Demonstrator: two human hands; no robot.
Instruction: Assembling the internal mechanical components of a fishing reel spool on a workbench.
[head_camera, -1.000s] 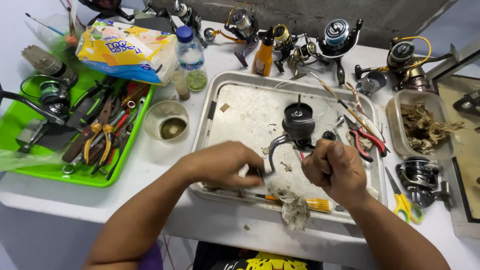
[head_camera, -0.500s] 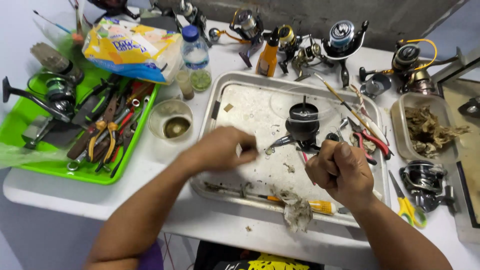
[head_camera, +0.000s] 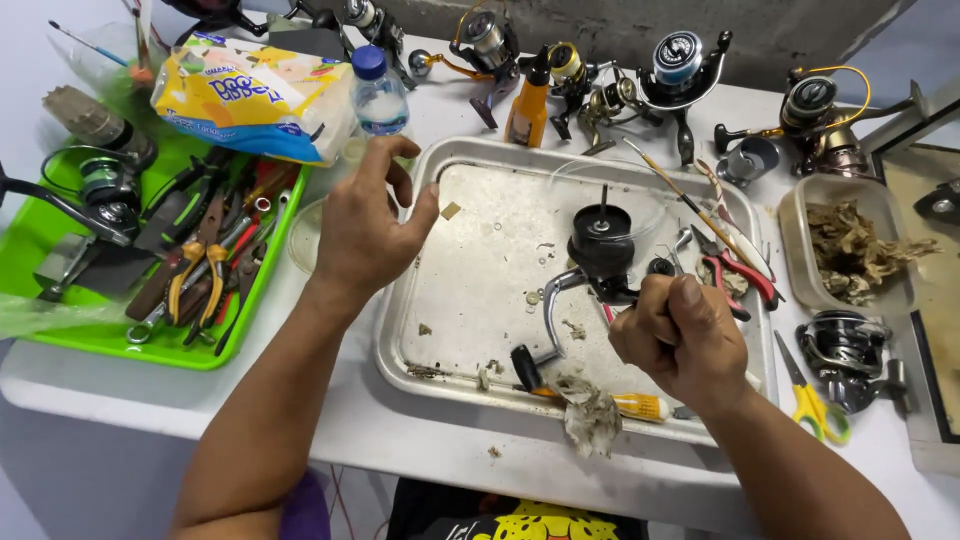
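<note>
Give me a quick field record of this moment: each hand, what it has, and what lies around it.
left hand: lifted over the tray's left edge, fingers half open, holding nothing I can make out
right hand: closed around the black fishing reel
reel position: over the metal tray, handle pointing down-left
tray contents: dirty rag, yellow-handled tool, scraps
left of tray: green tray of pliers and tools, water bottle
right of tray: red pliers, yellow scissors, tub of debris
</note>
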